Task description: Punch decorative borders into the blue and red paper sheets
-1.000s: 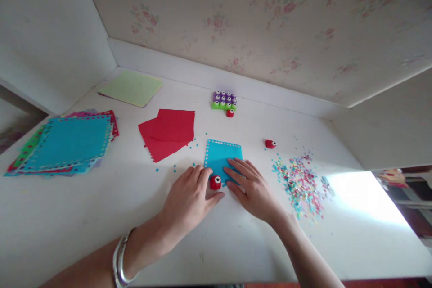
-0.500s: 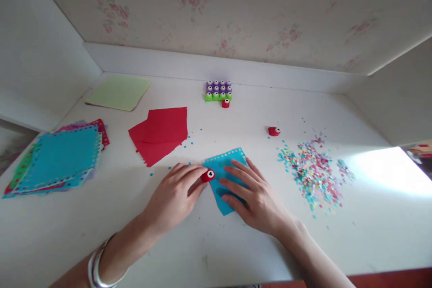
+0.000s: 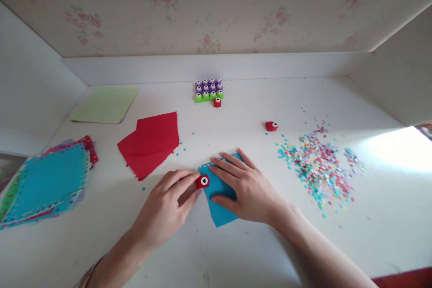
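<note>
Between the fingers and thumb of my left hand (image 3: 165,207) is a small red craft punch (image 3: 203,182) with a white button marked by a dark heart. The punch sits at the left edge of a blue sheet of paper (image 3: 216,211), whose far edge has a row of punched holes. My right hand (image 3: 248,191) lies on that sheet with its fingers stretched out, covering much of its right side. Whether the punch's slot is around the paper edge I cannot tell.
Red paper sheets (image 3: 151,139) lie left of centre. A stack of hole-edged coloured sheets (image 3: 50,180) is at far left, pale green paper (image 3: 104,105) behind. Purple and green punches (image 3: 205,89) stand at the back, another red punch (image 3: 271,126) to the right. Confetti (image 3: 320,166) covers the right side.
The view has shifted slightly. My right hand has moved over the blue paper toward its far edge, its fingers closer together. My left hand still holds the red punch at the paper's left edge.
</note>
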`<state>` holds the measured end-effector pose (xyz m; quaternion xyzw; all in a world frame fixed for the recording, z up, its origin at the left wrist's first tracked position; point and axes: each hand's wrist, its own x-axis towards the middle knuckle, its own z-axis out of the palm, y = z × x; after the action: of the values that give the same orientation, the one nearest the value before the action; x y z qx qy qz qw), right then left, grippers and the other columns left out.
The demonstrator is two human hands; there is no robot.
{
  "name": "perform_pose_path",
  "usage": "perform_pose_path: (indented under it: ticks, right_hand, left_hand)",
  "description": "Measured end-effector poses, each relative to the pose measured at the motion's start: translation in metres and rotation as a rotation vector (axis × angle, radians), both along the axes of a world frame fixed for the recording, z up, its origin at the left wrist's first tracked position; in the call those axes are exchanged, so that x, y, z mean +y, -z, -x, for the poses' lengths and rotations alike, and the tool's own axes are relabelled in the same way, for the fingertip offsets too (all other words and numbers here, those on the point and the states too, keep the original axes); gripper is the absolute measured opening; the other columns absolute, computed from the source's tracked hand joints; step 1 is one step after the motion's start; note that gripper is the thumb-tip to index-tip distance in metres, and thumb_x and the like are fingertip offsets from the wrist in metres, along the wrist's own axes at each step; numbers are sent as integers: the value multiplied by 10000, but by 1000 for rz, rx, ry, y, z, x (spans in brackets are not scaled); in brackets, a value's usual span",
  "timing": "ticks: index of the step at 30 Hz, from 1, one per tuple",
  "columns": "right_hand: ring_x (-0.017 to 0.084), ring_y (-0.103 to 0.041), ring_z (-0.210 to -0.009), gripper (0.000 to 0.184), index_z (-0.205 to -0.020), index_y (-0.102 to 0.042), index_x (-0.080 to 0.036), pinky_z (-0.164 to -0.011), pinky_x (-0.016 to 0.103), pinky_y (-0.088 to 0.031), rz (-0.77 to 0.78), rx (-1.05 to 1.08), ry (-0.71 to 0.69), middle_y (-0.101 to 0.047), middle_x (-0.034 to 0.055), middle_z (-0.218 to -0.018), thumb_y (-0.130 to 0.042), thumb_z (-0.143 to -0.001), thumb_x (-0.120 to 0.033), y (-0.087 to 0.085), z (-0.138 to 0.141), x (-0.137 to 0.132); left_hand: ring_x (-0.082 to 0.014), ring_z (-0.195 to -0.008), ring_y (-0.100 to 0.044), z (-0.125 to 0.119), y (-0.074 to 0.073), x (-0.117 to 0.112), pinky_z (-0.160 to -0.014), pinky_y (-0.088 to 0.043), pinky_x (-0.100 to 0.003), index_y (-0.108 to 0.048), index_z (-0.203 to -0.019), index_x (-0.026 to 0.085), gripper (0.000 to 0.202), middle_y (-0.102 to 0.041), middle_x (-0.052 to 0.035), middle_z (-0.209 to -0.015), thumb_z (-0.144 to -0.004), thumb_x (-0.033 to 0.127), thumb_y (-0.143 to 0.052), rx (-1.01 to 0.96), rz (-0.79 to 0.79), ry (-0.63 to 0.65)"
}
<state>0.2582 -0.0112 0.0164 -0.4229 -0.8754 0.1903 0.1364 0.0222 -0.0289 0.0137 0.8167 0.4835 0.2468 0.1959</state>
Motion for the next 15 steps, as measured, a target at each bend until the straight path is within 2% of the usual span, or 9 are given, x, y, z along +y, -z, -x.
perform_pose_path:
  ticks: [3, 10, 15]
  right_hand:
    - [288, -368, -1383, 600, -1411, -465, -262, -1178, 575, -138, -14, 10, 25, -479, 38, -1463, -553, -878, -523, 1, 2, -4]
    - [304, -357, -1387, 602, -1406, -473, -263, -1181, 590, -76, -11, -5, 44, -454, 46, -1481, -534, -879, -547, 1, 6, -6]
    - [316, -366, -1381, 622, -1403, -481, -270, -1179, 597, -94, -27, 4, 48, -458, 55, -1477, -567, -857, -555, 0, 7, -6]
  left_hand:
    - [-193, -1029, -605, -1, -1, 0, -913, -514, -337, -612, -1165, 225, 240, -650, -58, -1097, -927, 243, -586, -9, 5, 2]
    - [-195, -1023, -607, 0, -2, 0, -913, -519, -348, -606, -1166, 229, 239, -648, -60, -1101, -928, 236, -584, -14, 8, -3]
    - [-204, -1022, -610, -1, -3, 0, -908, -524, -359, -608, -1160, 228, 235, -650, -65, -1098, -927, 240, -582, -13, 12, -5]
